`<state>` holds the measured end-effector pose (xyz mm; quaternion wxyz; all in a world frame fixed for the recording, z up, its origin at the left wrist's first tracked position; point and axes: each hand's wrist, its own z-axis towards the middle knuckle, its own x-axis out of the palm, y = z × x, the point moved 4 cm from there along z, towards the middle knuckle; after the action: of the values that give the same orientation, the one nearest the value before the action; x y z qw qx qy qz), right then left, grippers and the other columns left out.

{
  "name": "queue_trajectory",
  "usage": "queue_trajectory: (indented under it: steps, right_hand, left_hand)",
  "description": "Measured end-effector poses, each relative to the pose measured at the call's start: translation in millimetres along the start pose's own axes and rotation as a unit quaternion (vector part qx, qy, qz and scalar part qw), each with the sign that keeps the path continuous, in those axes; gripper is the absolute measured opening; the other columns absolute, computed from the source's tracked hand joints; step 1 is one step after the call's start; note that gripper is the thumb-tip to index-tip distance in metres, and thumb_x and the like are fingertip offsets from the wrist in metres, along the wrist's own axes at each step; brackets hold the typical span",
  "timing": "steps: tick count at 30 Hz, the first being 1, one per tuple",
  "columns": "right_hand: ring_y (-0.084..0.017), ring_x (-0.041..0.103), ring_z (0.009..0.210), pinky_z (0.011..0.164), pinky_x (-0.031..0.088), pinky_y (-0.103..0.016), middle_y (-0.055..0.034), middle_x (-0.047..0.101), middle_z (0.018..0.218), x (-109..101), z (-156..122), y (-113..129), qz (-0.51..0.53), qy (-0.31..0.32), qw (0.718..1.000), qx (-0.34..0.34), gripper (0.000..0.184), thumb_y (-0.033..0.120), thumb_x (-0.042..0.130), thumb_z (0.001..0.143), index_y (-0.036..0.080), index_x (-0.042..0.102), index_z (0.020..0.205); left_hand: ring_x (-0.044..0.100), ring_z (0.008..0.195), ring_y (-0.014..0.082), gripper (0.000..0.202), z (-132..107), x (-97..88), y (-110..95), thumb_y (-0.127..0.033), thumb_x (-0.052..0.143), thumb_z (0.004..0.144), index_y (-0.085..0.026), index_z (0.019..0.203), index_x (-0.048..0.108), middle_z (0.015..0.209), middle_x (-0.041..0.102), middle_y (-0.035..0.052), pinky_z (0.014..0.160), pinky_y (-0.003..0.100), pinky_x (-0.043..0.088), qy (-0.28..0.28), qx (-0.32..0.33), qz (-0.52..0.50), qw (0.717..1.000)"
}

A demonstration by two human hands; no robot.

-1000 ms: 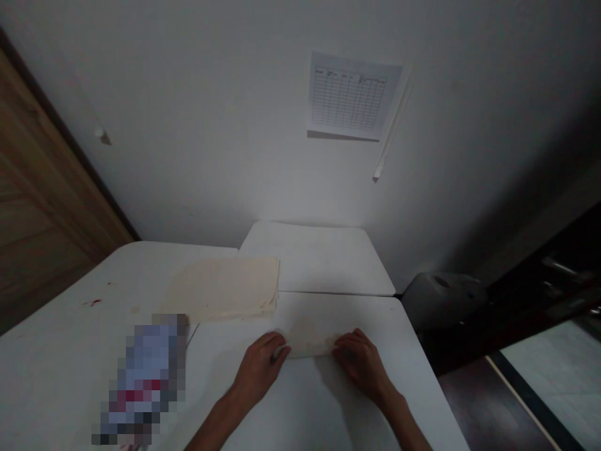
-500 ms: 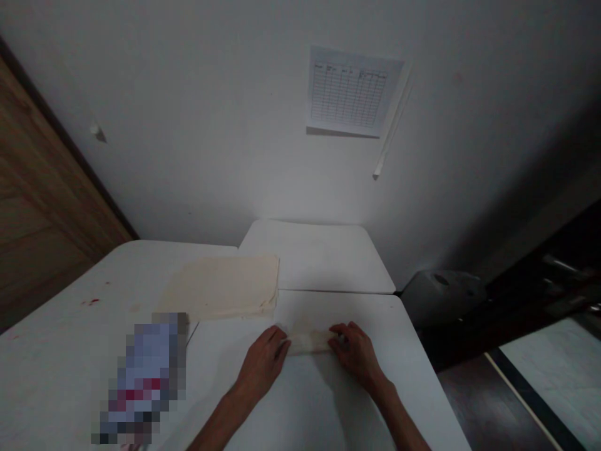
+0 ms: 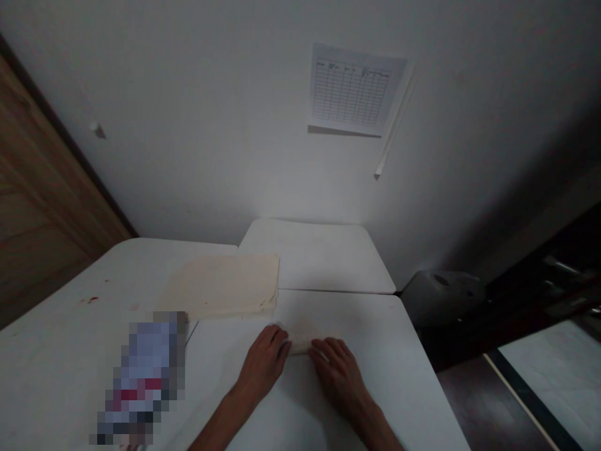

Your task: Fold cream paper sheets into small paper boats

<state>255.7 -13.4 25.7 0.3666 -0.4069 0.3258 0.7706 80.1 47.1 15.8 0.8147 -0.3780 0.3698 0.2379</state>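
A narrow cream-coloured folded sheet [image 3: 300,346] lies on the white table, partly hidden by my fingers. My left hand [image 3: 267,354] pinches its left end, thumb and fingers closed together. With bent fingers held together, my right hand [image 3: 335,369] presses on the strip toward its right side. A short stretch of the sheet shows between the two hands. To the left rests a flat stack of thin cream-coloured sheets [image 3: 230,282], with uneven corners at its right edge.
A pixelated bluish item [image 3: 148,357] is on the table [image 3: 56,369] at left. Behind, a white tabletop [image 3: 319,257] meets the wall, where a printed chart [image 3: 354,91] hangs. A grey container [image 3: 436,297] stands right of the table; a wooden door [image 3: 37,188] is at far left.
My right hand has shifted left along the folded sheet, closer to my left hand, and its fingers now lie over the strip. My left hand has hardly moved.
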Motion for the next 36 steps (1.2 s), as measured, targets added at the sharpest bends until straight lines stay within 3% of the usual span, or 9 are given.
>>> queue_trajectory:
  steps: [4,20,31,34,36]
  right_hand:
    - [-0.024,0.055,0.102,0.088,0.045,-0.04,-0.0081,0.063,0.115,3,4,13,0.016,0.029,0.999,0.01,0.028,0.015,0.048,0.092,0.024,0.06,0.116]
    - [-0.023,0.054,0.105,0.091,0.043,-0.04,-0.007,0.061,0.12,4,-1,8,0.008,0.033,0.999,0.023,0.027,0.019,0.05,0.092,0.024,0.059,0.117]
    - [-0.023,0.052,0.108,0.094,0.04,-0.04,-0.0056,0.06,0.121,7,-2,7,0.007,0.035,0.999,0.03,0.027,0.02,0.051,0.092,0.025,0.058,0.117]
    - [-0.023,0.052,0.108,0.094,0.039,-0.04,-0.0059,0.06,0.121,6,-2,7,0.008,0.033,0.999,0.033,0.026,0.021,0.051,0.092,0.025,0.059,0.116]
    - [-0.023,0.052,0.109,0.094,0.039,-0.04,-0.006,0.06,0.121,6,-2,6,0.01,0.03,0.999,0.034,0.025,0.02,0.051,0.092,0.025,0.06,0.115]
  left_hand:
    - [0.056,0.089,0.0229,0.013,0,1.9,0,-0.022,0.045,0.093,-0.018,0.093,0.058,0.093,0.057,0.0078,0.082,0.039,0.051,0.007,0.002,0.003,1.0]
    - [0.057,0.089,0.022,0.013,0,0.3,1,-0.021,0.045,0.093,-0.018,0.093,0.058,0.092,0.058,0.0069,0.082,0.039,0.051,0.001,0.001,-0.007,1.0]
    - [0.06,0.097,0.0238,0.022,-8,-8.7,14,-0.03,0.047,0.093,-0.018,0.107,0.06,0.1,0.064,0.0084,0.088,0.042,0.05,-0.026,-0.024,-0.01,0.999]
    - [0.062,0.086,0.0233,0.024,-10,-14.9,20,-0.036,0.052,0.091,-0.019,0.104,0.062,0.087,0.066,0.0048,0.087,0.044,0.048,-0.008,-0.067,-0.012,0.998]
    - [0.061,0.075,0.0209,0.026,-12,-17.6,22,-0.038,0.053,0.089,-0.02,0.106,0.061,0.075,0.063,0.0013,0.08,0.04,0.05,0.012,-0.1,-0.04,0.994]
